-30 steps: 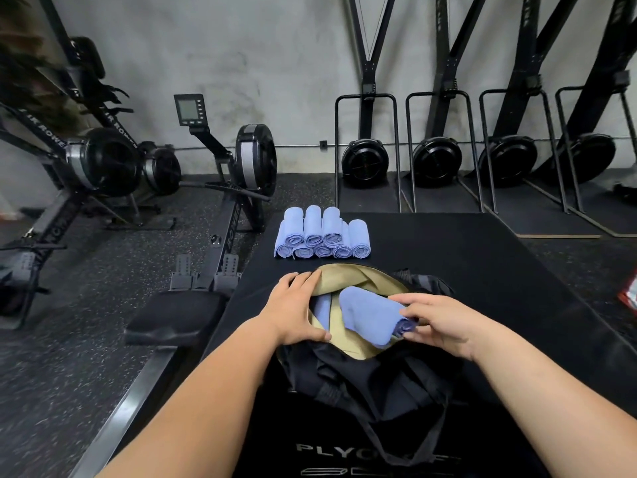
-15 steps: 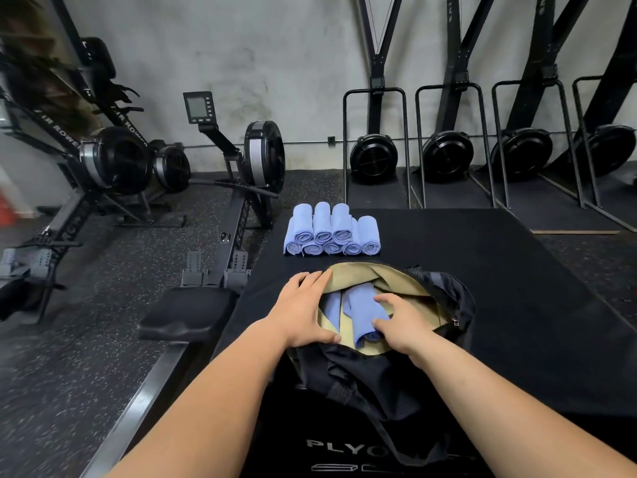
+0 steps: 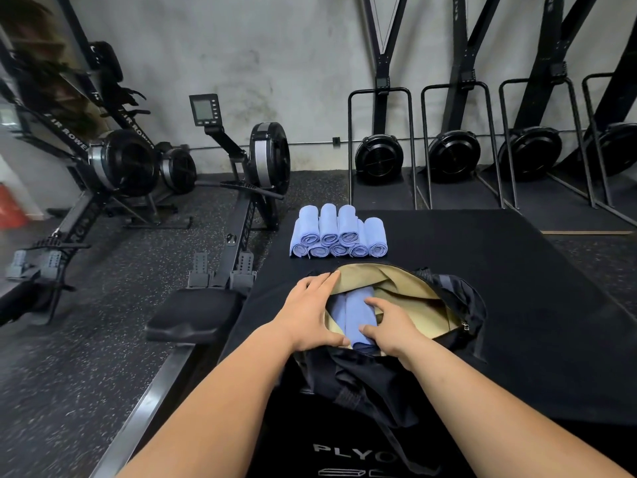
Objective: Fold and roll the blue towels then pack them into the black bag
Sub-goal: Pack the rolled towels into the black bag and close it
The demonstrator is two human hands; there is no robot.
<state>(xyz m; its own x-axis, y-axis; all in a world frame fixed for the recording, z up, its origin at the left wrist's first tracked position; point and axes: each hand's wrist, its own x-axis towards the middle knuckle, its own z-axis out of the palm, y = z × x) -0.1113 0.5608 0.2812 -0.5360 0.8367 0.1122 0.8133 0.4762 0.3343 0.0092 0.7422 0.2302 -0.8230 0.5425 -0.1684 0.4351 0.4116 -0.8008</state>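
Observation:
The black bag [image 3: 460, 300] lies open on a black padded platform [image 3: 524, 291], its tan lining showing. My left hand [image 3: 310, 312] grips the bag's left rim and holds the mouth open. Inside the bag, my right hand [image 3: 393, 326] is curled over a rolled blue towel [image 3: 358, 312], thumb on its near side and fingers on its far side. A second blue roll [image 3: 336, 313] lies just left of it against the lining. Behind the bag, several rolled blue towels [image 3: 339, 232] are stacked in two layers.
A rowing machine [image 3: 248, 201] runs along the platform's left edge, its seat [image 3: 196, 315] close to my left forearm. More rowers stand at the far left, and ski machines [image 3: 379, 157] line the back wall. White lettering marks the platform's near end.
My right hand carried the blue roll from above the bag's mouth down into the bag, beside the first roll. My left hand stayed on the rim.

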